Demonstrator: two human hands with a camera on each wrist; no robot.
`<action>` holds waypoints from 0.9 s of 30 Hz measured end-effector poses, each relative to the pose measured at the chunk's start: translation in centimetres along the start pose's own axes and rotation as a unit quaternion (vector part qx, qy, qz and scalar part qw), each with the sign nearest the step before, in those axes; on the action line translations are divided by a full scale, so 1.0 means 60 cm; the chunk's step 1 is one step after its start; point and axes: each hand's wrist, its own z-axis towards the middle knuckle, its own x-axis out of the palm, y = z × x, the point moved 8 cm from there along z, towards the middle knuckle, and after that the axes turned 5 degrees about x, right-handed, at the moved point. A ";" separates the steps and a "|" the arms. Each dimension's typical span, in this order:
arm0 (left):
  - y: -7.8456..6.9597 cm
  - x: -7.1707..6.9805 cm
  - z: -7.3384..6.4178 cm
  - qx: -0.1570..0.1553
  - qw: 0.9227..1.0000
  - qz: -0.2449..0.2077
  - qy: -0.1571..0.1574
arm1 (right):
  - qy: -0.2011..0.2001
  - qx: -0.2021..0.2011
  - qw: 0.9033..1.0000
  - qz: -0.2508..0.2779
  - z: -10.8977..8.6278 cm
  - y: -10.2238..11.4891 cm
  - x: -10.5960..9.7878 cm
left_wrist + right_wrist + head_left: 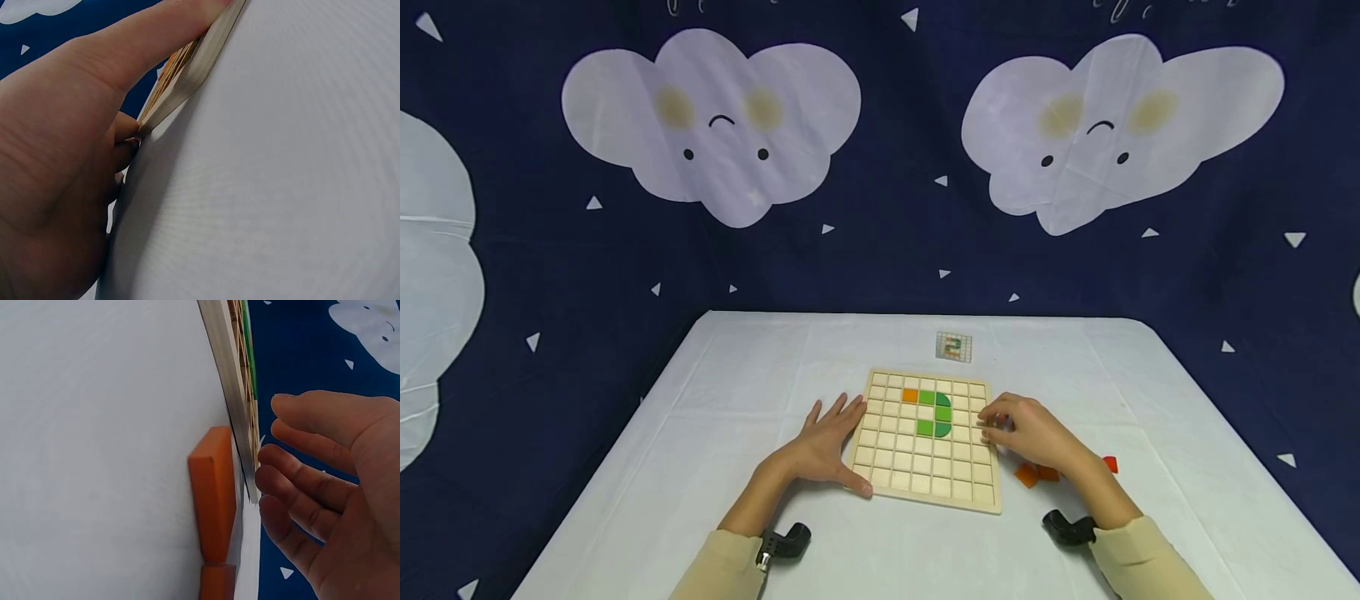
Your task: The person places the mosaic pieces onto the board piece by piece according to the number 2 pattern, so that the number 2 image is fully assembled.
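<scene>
A wooden grid board (917, 483) lies on the table, with an orange square tile (910, 395), several green square tiles (927, 397) and dark green rounded tiles (942, 430) set in its cells. My left hand (823, 446) is spread at its left side, the thumb on the near left corner and the fingertips by the left edge. Over the right edge hovers my right hand (1028, 429), fingers loosely bent; in the right wrist view I see nothing between thumb and fingers. Loose orange tiles (1026, 475) lie below the right hand, one standing out large as an orange block (215, 494).
A small card (953, 347) with a grid pattern lies beyond the board. A red piece (1110, 464) sits right of the right forearm, partly hidden. White cloth (760, 367) covers the table, and a dark blue curtain (895, 250) with clouds hangs behind.
</scene>
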 end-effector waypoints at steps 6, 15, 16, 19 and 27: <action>0.000 0.001 -0.002 0.002 1.000 -0.005 0.000 | 0.003 -0.006 1.000 -0.002 -0.001 -0.001 -0.004; -0.001 -0.001 0.000 -0.002 1.000 -0.001 0.000 | 0.001 0.010 1.000 -0.004 -0.007 -0.014 -0.021; -0.001 -0.002 0.000 -0.002 1.000 -0.001 0.000 | 0.001 0.016 1.000 -0.005 -0.007 -0.017 -0.022; -0.001 -0.001 0.000 -0.003 1.000 -0.003 0.000 | -0.002 0.031 1.000 -0.005 -0.011 -0.025 -0.025; -0.001 -0.001 -0.002 0.001 1.000 -0.007 -0.001 | -0.015 0.055 0.998 0.000 -0.026 -0.043 -0.043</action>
